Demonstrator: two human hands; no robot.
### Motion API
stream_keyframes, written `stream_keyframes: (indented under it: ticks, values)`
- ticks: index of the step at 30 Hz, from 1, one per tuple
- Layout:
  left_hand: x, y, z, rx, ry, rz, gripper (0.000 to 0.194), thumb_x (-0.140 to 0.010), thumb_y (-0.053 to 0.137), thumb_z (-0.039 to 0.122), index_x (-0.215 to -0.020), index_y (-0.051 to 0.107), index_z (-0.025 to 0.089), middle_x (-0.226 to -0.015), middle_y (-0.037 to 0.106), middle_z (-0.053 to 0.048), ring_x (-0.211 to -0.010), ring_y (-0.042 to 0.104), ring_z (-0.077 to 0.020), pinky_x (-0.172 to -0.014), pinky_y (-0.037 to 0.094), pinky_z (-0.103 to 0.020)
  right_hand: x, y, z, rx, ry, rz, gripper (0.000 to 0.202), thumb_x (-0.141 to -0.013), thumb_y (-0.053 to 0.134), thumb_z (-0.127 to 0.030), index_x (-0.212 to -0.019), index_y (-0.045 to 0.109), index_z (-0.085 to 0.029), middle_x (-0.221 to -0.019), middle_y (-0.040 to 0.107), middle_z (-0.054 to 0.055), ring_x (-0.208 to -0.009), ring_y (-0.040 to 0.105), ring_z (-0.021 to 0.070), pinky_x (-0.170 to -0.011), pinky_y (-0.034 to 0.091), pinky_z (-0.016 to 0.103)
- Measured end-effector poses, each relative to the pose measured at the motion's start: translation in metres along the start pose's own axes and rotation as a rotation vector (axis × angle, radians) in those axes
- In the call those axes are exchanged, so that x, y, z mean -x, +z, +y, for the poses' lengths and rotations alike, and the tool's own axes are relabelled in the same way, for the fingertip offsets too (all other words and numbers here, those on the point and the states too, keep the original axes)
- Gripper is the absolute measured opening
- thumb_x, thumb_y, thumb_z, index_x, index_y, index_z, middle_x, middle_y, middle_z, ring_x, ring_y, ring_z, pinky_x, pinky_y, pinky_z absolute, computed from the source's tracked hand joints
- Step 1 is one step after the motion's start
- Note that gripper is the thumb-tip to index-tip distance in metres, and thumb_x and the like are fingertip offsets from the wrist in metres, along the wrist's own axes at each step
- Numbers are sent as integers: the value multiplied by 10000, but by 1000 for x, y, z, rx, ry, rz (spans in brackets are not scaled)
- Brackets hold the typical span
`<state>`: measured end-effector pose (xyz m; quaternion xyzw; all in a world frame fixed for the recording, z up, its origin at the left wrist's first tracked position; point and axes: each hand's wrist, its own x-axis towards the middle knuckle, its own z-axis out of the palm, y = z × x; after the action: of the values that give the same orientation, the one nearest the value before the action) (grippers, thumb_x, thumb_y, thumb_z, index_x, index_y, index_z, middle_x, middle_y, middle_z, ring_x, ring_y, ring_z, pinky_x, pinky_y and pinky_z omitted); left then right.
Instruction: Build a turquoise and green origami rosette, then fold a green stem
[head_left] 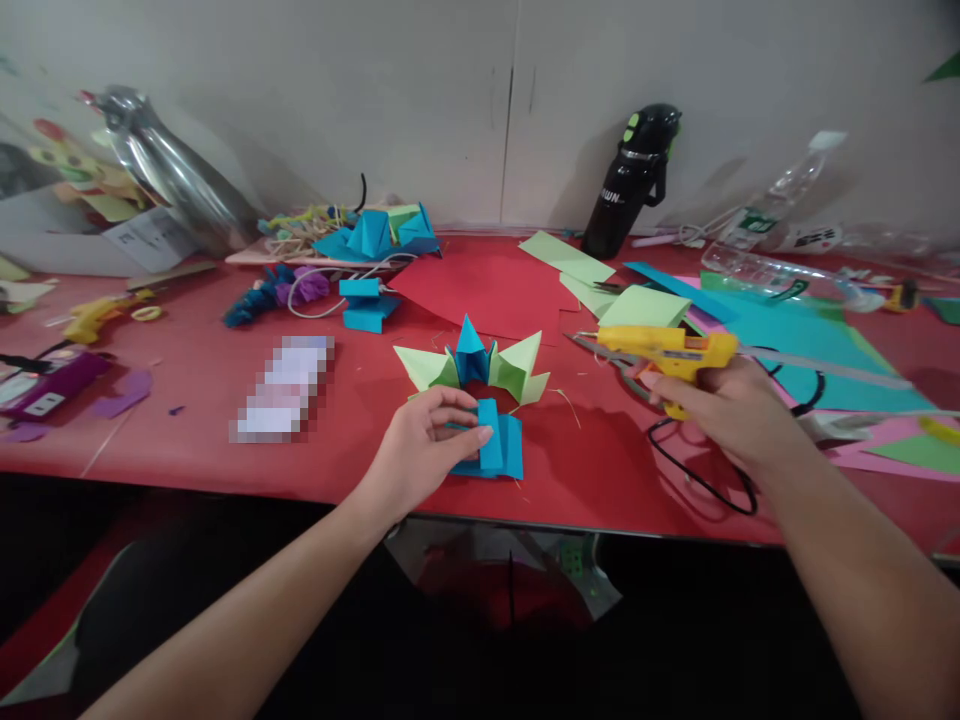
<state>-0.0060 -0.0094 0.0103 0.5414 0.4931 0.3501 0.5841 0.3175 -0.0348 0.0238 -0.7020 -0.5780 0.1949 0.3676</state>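
My left hand point(431, 440) is closed on a folded blue paper piece point(490, 435), its thumb against an upright fold near the table's front edge. Part of the piece is hidden behind my fingers. Just beyond stands a folded paper shape with a blue point point(471, 352) in the middle and light green points point(517, 366) to either side. Over on the right, my right hand point(720, 400) grips a yellow hot glue gun point(667, 345). Its nozzle points left, and a clear glue stick point(825, 367) sticks out of the back.
Red paper point(480, 290) lies behind the folded shape. A phone point(285, 390) and a second blue folded piece point(367, 305) are to the left. A black bottle point(626, 185) stands by the wall. A black cord point(701, 480) loops below the glue gun, near coloured sheets point(802, 350).
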Motion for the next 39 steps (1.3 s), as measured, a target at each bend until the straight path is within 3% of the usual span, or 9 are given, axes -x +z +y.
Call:
stream_keyframes:
  ticks: [3, 7, 17, 21, 27, 39]
  values:
    - [-1, -1, 0, 63, -45, -6, 414, -710, 856, 373, -996, 617, 194, -851, 708, -14, -731, 707, -157, -679, 644, -299, 14, -4, -14, -102, -7, -211, 314, -844, 700, -483, -1049, 748, -250, -1068, 772, 68, -1014, 707, 282, -868, 559, 365]
    - [0, -2, 2, 99, -77, -31, 415, -726, 845, 384, -1020, 628, 189, -888, 718, -34, -791, 722, -179, -711, 651, -318, 30, 2, -29, -15, 36, -493, 385, -831, 680, -572, -1064, 753, -275, -1088, 766, 57, -1025, 696, 317, -912, 558, 421]
    - [2, -5, 3, 84, -58, -58, 356, -756, 832, 350, -991, 655, 149, -861, 729, -35, -777, 708, -152, -691, 622, -253, 38, 19, -36, 119, 5, -704, 388, -892, 573, -606, -1049, 724, -285, -986, 760, 17, -908, 708, 271, -803, 579, 379]
    - [2, -6, 3, 70, -44, -61, 341, -754, 833, 338, -967, 659, 136, -858, 723, -37, -737, 698, -142, -660, 611, -243, 38, 18, -40, 156, -25, -716, 415, -902, 550, -626, -1083, 713, -290, -1037, 760, 17, -957, 706, 280, -818, 583, 381]
    - [3, -6, 6, 74, -42, -76, 332, -756, 832, 330, -958, 659, 132, -857, 718, -34, -741, 699, -137, -648, 604, -227, 40, 19, -42, 175, -63, -696, 400, -915, 544, -616, -1039, 725, -283, -905, 765, 10, -821, 718, 247, -749, 594, 343]
    - [2, -6, 4, 87, -47, -101, 309, -762, 828, 305, -943, 654, 127, -813, 704, -16, -671, 689, -116, -627, 600, -221, 39, 21, -40, 168, -91, -698, 376, -920, 551, -594, -1022, 709, -268, -922, 764, 12, -838, 721, 240, -719, 587, 322]
